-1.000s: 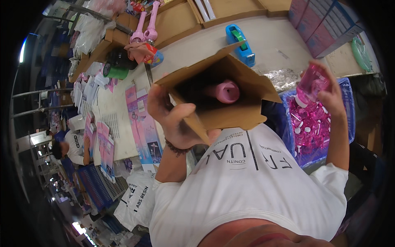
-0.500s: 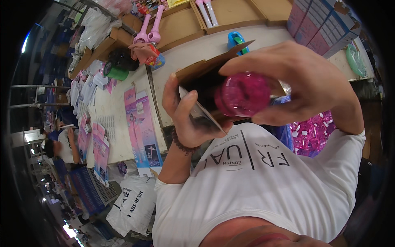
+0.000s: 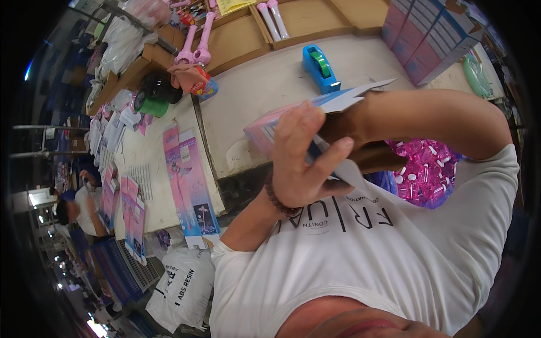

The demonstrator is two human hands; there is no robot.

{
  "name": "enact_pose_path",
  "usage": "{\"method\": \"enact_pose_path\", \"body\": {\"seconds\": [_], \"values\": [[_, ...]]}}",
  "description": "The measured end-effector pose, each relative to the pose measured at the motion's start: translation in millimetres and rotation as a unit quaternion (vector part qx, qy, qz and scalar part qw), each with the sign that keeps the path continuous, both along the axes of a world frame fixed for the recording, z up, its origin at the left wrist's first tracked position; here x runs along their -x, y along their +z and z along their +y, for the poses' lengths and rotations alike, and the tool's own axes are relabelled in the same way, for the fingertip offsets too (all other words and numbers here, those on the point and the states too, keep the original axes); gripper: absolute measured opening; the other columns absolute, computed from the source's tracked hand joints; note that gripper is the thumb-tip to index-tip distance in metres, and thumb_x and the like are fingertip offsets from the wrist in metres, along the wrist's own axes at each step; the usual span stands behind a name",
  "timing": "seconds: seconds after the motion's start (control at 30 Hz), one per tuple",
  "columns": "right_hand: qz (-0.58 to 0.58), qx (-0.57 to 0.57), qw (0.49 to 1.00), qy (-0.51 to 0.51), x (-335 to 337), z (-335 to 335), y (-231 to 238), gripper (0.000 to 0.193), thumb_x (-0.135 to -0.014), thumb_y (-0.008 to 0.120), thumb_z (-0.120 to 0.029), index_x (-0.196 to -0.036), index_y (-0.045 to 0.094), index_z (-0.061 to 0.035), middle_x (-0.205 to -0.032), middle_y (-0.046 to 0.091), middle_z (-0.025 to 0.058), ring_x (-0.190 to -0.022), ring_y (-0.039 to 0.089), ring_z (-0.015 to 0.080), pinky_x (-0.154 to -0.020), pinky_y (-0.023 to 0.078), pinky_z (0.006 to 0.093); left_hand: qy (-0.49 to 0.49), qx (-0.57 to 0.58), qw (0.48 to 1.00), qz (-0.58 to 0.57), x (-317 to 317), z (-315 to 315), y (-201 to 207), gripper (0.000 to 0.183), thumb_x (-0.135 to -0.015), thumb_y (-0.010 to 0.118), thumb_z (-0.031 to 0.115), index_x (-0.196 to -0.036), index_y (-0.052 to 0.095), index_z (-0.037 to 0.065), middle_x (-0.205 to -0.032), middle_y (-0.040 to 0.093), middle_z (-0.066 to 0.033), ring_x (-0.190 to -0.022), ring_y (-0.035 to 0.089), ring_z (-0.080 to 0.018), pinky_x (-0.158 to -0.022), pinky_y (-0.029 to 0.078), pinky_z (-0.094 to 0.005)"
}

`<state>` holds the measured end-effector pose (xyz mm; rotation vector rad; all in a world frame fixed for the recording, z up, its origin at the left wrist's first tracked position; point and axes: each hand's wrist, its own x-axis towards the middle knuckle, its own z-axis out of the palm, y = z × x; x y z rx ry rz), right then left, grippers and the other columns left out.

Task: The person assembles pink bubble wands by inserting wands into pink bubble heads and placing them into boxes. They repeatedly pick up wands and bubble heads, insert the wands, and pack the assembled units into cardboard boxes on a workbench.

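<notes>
A pink and blue cardboard box (image 3: 264, 130) is held in front of my chest, its end flaps spread open toward the right. My left hand (image 3: 298, 155), with a beaded bracelet at the wrist, grips the box, fingers over its side and thumb by the open end. My right hand (image 3: 356, 121) reaches through that opening up to about the wrist. Its fingers are hidden inside the box, so what they hold does not show. Beside my right arm is a blue-lined container of small clear magenta bottles with white caps (image 3: 425, 172).
A blue tape dispenser (image 3: 321, 67) with green tape stands on the table beyond the box. Flattened printed boxes (image 3: 191, 183) lie at the left. Upright boxes (image 3: 428, 42) stand at the far right, pink wands (image 3: 204, 39) at the back. A person (image 3: 90, 205) sits at far left.
My right hand, which held a round clear magenta bottle at the box's mouth, has gone inside the box; the bottle is out of sight. The box has turned, its opening now facing right.
</notes>
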<state>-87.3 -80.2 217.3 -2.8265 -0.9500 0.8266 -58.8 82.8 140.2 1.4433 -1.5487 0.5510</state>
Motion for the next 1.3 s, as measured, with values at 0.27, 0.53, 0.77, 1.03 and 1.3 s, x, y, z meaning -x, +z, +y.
{"method": "enact_pose_path", "body": {"seconds": [0.27,0.53,0.77,1.03,1.3], "values": [[-0.12,-0.147,0.981,-0.042,19,-22,-22,0.029,-0.084,0.052,-0.024,-0.094,0.068,-0.003,-0.096,0.069,0.0152,-0.092,0.065,0.0327,-0.084,0.049,0.0388,0.013,-0.036,0.999,0.021,14,-21,-2,0.067,-0.057,0.084,0.041,-0.114,0.061,0.014,-0.133,0.044,-0.0245,-0.12,0.044,-0.0449,-0.096,0.037,-0.0564],[-0.275,-0.468,0.73,-0.415,125,-156,-3,0.034,-0.092,0.062,-0.026,-0.116,0.059,-0.0038,-0.103,0.065,0.0097,-0.091,0.063,0.0164,-0.08,0.052,0.0312,0.163,-0.005,0.987,0.014,-30,5,6,0.074,-0.07,0.074,0.061,-0.12,0.051,0.011,-0.143,0.028,-0.0273,-0.132,0.033,-0.0393,-0.105,0.036,-0.049],[0.101,0.083,0.728,-0.673,229,-218,-208,0.072,-0.076,0.072,-0.047,-0.129,0.053,-0.0027,-0.119,0.062,0.019,-0.109,0.06,0.0329,-0.093,0.047,0.0413,0.189,0.021,0.982,0.012,-39,0,7,0.073,-0.076,0.065,0.066,-0.116,0.05,0.006,-0.14,0.033,-0.0273,-0.13,0.037,-0.0392,-0.103,0.038,-0.0505],[-0.14,0.195,0.674,-0.698,278,-182,-329,0.091,-0.068,0.079,-0.04,-0.136,0.033,-0.0022,-0.12,0.058,0.0181,-0.116,0.054,0.0335,-0.096,0.039,0.0571,0.124,0.027,0.99,0.061,-40,-2,4,0.074,-0.071,0.072,0.061,-0.118,0.049,0.008,-0.144,0.027,-0.0268,-0.131,0.035,-0.0405,-0.106,0.034,-0.05],[-0.087,-0.331,0.392,-0.854,291,-222,-289,0.057,-0.087,0.063,-0.036,-0.132,0.048,-0.0046,-0.11,0.066,0.0121,-0.099,0.064,0.0278,-0.079,0.051,0.0422,0.026,0.038,0.995,0.093,-52,25,-1,0.065,-0.067,0.083,0.045,-0.115,0.052,0.013,-0.147,0.016,-0.0208,-0.135,0.029,-0.0424,-0.111,0.028,-0.0511]]}}
